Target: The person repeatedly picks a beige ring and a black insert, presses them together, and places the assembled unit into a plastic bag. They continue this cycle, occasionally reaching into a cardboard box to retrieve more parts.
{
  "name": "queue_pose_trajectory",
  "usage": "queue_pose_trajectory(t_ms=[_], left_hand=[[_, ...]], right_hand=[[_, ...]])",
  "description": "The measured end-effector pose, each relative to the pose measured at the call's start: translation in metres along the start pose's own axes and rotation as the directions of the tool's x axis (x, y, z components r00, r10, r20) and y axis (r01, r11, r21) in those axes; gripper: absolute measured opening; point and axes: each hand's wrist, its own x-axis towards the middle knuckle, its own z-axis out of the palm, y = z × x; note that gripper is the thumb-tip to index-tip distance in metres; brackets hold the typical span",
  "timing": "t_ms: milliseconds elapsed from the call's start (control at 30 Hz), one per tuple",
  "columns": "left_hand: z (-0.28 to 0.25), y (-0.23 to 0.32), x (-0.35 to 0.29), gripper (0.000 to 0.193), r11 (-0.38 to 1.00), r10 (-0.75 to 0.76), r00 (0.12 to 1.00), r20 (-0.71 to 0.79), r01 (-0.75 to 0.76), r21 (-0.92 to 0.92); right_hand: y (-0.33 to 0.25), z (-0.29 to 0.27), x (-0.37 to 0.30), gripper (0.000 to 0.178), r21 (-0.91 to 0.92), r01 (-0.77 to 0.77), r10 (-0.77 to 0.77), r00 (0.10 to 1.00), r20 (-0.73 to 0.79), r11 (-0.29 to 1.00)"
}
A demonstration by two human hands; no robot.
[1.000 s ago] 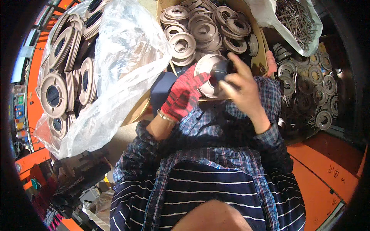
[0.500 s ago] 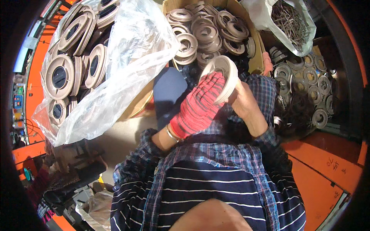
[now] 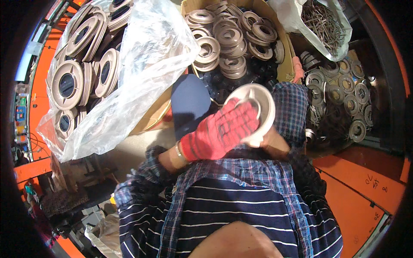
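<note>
In front of my lap, both hands hold a beige plastic ring (image 3: 268, 101), a stepped flange with a round middle opening, tilted toward me. My left hand (image 3: 221, 131), in a red-and-black knit glove, is closed on it, with fingers reaching over the opening. The bare right hand (image 3: 276, 145) grips its lower right side from behind; most of those fingers are hidden by the ring. Beyond my knees, a cardboard box (image 3: 285, 47) holds similar beige rings (image 3: 228, 36) over dark parts.
At left, a clear plastic bag (image 3: 142, 51) covers part of a pile of larger beige flanges (image 3: 66, 85). On the right lie several metal-grey rings (image 3: 357, 131) below a white bag (image 3: 297, 19) of thin metal pieces (image 3: 325, 28). An orange panel (image 3: 348, 189) stands at lower right.
The ring and both hands have come down closer to my body. The ring has turned its face more toward me, and the right hand is now more hidden behind it.
</note>
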Motion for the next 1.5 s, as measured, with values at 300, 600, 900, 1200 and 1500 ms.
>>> queue_pose_trajectory(t_ms=[300, 600, 900, 1200, 1500], left_hand=[[-0.144, 0.020, -0.029, 0.055, 0.485, -0.873, 0.483, -0.060, 0.854, -0.188], [-0.218, -0.035, 0.007, 0.063, 0.508, -0.170, 0.484, -0.859, 0.790, 0.344], [0.151, -0.203, 0.074, 0.047, 0.664, -0.733, 0.621, 0.277, 0.568, 0.486], [0.163, -0.187, 0.059, 0.057, 0.703, -0.711, 0.513, 0.482, 0.513, 0.492], [0.039, -0.119, 0.019, 0.063, -0.248, -0.573, 0.703, 0.421, 0.342, -0.907]], right_hand=[[-0.042, -0.034, 0.050, 0.065, -0.782, -0.372, 0.018, 0.907, -0.420, 0.499], [-0.104, -0.178, 0.127, 0.033, -0.407, -0.749, -0.415, 0.641, -0.646, -0.523], [-0.115, -0.161, 0.123, 0.018, -0.475, -0.666, -0.274, 0.704, -0.656, -0.575], [-0.156, -0.082, 0.053, 0.016, -0.959, -0.133, -0.502, 0.829, -0.246, 0.249], [-0.092, 0.003, 0.026, 0.064, -0.975, -0.031, -0.646, 0.744, -0.171, 0.222]])
